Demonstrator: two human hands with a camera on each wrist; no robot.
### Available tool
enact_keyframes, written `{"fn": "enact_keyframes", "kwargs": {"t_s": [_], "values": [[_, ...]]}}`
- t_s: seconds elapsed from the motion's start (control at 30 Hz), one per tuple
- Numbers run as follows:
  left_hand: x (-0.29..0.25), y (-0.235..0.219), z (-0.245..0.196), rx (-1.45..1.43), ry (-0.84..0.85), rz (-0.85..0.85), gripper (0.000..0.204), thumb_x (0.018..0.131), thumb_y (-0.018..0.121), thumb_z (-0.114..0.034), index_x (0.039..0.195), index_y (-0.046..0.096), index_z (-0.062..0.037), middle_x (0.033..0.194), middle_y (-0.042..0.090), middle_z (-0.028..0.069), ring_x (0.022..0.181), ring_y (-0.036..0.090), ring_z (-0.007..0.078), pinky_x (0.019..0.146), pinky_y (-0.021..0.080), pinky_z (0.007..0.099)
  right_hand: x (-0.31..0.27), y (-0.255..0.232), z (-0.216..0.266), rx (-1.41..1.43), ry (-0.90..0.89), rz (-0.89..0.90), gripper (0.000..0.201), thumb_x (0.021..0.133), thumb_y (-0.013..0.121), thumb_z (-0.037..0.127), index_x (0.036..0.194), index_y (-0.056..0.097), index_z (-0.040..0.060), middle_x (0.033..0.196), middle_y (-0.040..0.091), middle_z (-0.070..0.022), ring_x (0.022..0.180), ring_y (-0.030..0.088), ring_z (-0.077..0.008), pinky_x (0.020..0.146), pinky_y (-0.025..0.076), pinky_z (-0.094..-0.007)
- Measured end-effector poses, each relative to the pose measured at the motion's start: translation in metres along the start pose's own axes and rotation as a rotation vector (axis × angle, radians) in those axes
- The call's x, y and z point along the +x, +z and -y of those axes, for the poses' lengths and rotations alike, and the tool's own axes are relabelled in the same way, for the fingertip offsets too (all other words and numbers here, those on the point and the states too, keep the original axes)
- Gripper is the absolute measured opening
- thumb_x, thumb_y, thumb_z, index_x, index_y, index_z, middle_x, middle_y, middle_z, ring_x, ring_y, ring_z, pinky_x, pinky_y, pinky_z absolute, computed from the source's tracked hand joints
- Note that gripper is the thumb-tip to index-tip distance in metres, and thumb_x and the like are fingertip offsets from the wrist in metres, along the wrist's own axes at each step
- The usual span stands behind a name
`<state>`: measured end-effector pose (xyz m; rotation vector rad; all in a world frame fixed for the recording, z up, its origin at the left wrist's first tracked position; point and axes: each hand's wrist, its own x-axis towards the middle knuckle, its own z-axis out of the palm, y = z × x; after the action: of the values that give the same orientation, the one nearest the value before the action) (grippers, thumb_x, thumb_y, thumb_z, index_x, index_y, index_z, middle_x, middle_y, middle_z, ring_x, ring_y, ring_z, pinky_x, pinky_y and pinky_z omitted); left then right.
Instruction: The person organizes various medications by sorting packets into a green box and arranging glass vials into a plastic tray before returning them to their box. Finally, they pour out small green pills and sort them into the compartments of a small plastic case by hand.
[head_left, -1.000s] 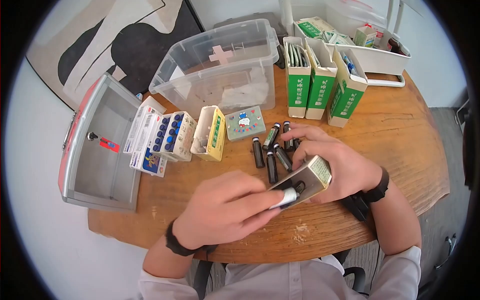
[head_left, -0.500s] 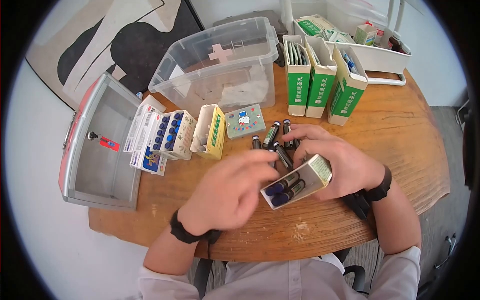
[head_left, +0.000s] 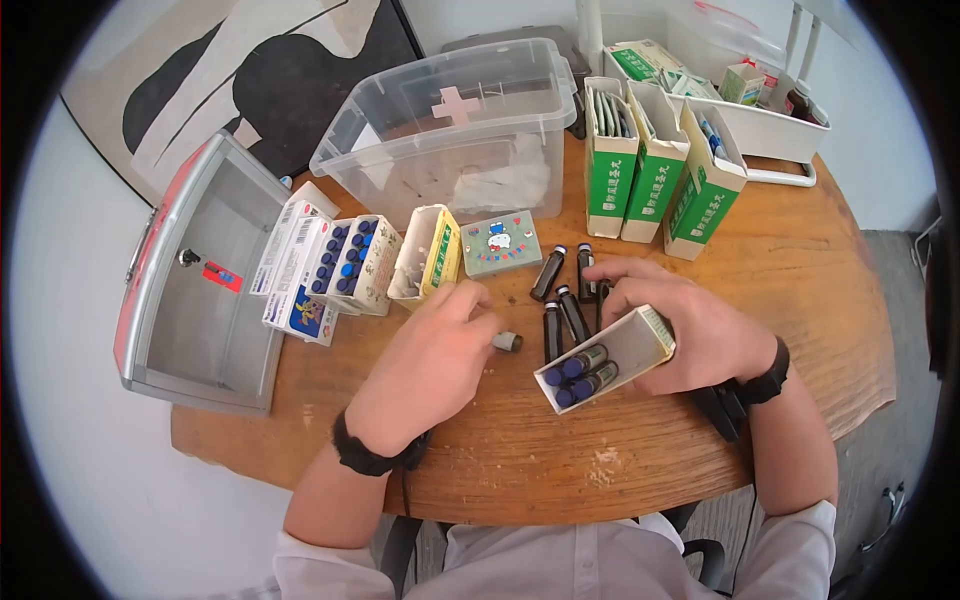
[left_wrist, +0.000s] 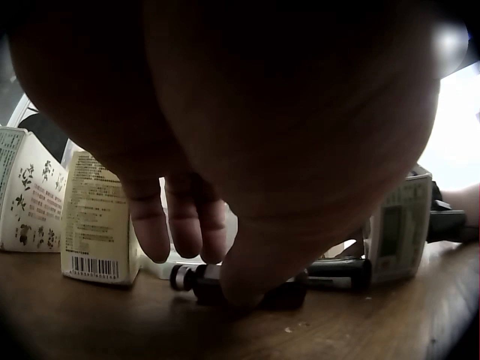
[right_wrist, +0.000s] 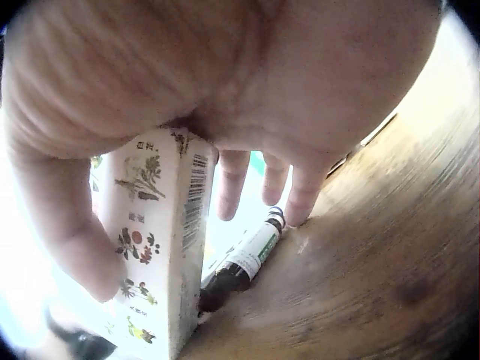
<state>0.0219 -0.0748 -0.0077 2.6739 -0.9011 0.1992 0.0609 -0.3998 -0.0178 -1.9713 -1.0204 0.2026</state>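
My right hand (head_left: 705, 325) grips a tilted white carton (right_wrist: 150, 247) printed with plant drawings; its open end faces left in the head view. Inside lie several dark vials with blue caps (head_left: 572, 367). My left hand (head_left: 430, 360) pinches a small dark vial (left_wrist: 285, 296) low over the table, its pale end (head_left: 508, 342) poking out past the fingers in the head view. More dark vials (head_left: 553, 335) lie between the hands, some partly hidden by the right hand. One labelled vial (right_wrist: 255, 251) shows beyond the carton in the right wrist view.
A yellow-sided carton (head_left: 440, 255), cartons of blue-capped vials (head_left: 372, 275) and a cartoon-printed case (head_left: 500, 243) stand ahead. Farther back are a clear tub (head_left: 450, 150), green-white cartons (head_left: 655, 185) and a white bin (head_left: 770, 125). A silver-edged case (head_left: 205, 290) stands left.
My left hand has put a vial into the carton, drawn back out and moved left to another vial. The carton stays in my right hand; the head view has shifted slightly.
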Motion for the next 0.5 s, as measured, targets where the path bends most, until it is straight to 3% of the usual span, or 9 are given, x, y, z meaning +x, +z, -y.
{"fn": "enact_keyframes", "kwargs": {"t_s": [0.1,0.17,0.2,0.3,0.5], "values": [[0.000,-0.007,-0.010,0.006,0.048,-0.006,0.025,0.091,0.077,0.003,0.115,0.076,-0.0034,0.115,0.069,0.0131,0.099,0.070,0.0348,0.090,0.059,0.0441,-0.001,0.000,-0.003,0.016,-0.020,-0.002,0.052,0.073,0.092,0.012,0.120,0.071,0.0051,0.155,0.060,-0.0243,0.144,0.059,-0.0425,0.116,0.051,-0.0474],[0.001,-0.023,-0.026,-0.163,-0.143,-0.028,0.026,0.089,0.086,-0.004,0.114,0.080,-0.0054,0.107,0.073,0.0104,0.087,0.071,0.0296,0.079,0.060,0.0390,0.000,0.001,-0.001,0.033,-0.017,-0.004,0.052,0.073,0.092,0.012,0.120,0.071,0.0049,0.155,0.060,-0.0248,0.144,0.059,-0.0426,0.116,0.051,-0.0470],[0.001,-0.028,-0.032,-0.164,-0.138,-0.025,0.026,0.089,0.086,-0.004,0.114,0.080,-0.0054,0.107,0.073,0.0104,0.087,0.071,0.0296,0.079,0.060,0.0390,0.000,0.001,0.000,0.056,-0.016,-0.001,0.052,0.073,0.091,0.011,0.120,0.070,0.0047,0.155,0.060,-0.0253,0.144,0.059,-0.0426,0.116,0.051,-0.0467],[-0.002,-0.030,-0.045,-0.342,0.085,-0.215,0.036,0.080,0.096,-0.008,0.114,0.086,-0.0103,0.104,0.076,0.0050,0.079,0.073,0.0190,0.067,0.060,0.0281,0.000,0.002,0.001,0.025,-0.020,-0.007,0.052,0.072,0.091,0.010,0.120,0.070,0.0048,0.154,0.060,-0.0253,0.145,0.058,-0.0427,0.116,0.050,-0.0468],[0.002,-0.010,-0.062,-0.346,0.237,-0.250,0.032,0.083,0.092,-0.003,0.113,0.086,-0.0119,0.118,0.080,0.0047,0.086,0.077,0.0210,0.072,0.063,0.0304,-0.001,0.002,0.001,0.024,-0.052,-0.007,0.052,0.071,0.090,0.008,0.119,0.069,0.0052,0.154,0.060,-0.0246,0.144,0.058,-0.0442,0.117,0.050,-0.0473]]}}
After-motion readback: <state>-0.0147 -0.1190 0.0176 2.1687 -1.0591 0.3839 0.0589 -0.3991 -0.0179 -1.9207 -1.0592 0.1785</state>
